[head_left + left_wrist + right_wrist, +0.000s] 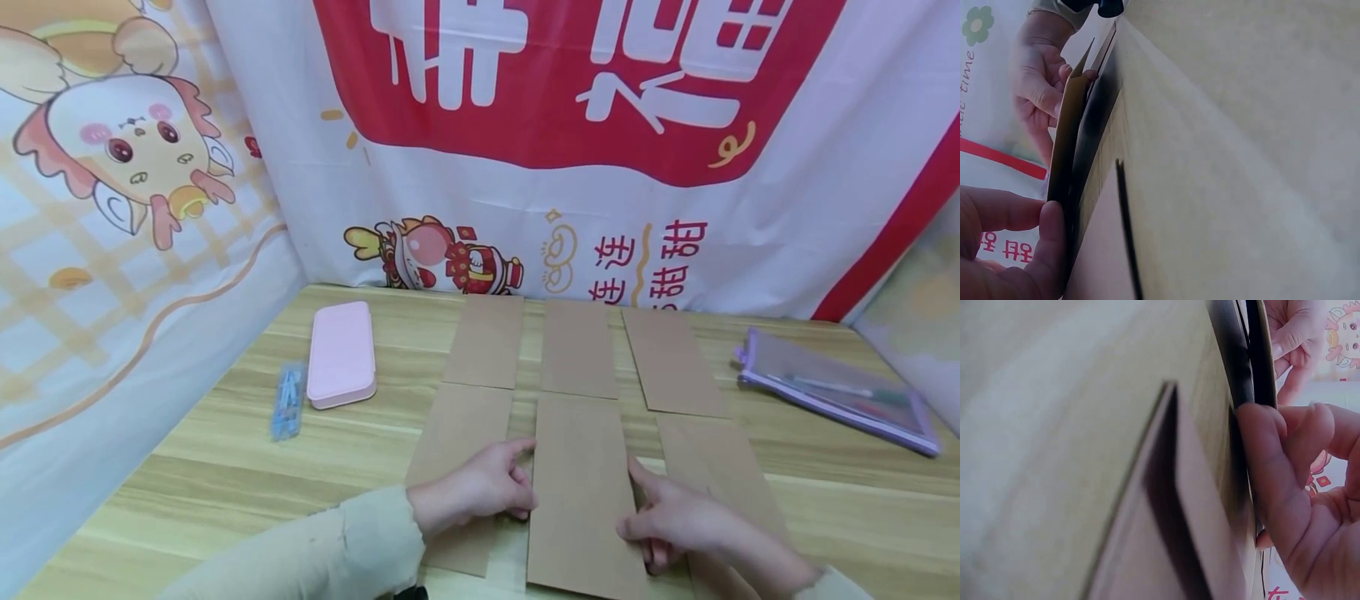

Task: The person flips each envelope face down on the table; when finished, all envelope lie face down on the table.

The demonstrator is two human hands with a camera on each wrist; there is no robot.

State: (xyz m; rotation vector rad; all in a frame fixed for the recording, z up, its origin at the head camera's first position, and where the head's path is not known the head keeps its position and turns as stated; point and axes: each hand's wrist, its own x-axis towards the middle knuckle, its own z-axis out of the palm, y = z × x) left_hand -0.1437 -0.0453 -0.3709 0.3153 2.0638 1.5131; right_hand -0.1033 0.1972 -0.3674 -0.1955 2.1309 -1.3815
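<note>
Two rows of brown kraft-paper rectangles lie on the wooden table. Both hands are at the front middle paper rectangle [579, 492], holding it by its long edges. My left hand [480, 483] grips the left edge, index finger pointing forward along it. On the opposite edge, my right hand [678, 518] has its thumb and fingers at the paper's side. In the left wrist view the held paper [1067, 134] stands slightly raised from the tabletop along its near end. The front left rectangle [465, 425] is partly under the left hand; the front right one [720, 467] is partly behind the right forearm.
Behind lie three more paper rectangles: left [483, 342], middle [577, 346] and right [675, 358]. A pink case [341, 354] and a small clear-blue packet [288, 402] are at left. A purple-edged mesh pouch [840, 387] lies at right. Printed cloth [465, 192] hangs behind the table.
</note>
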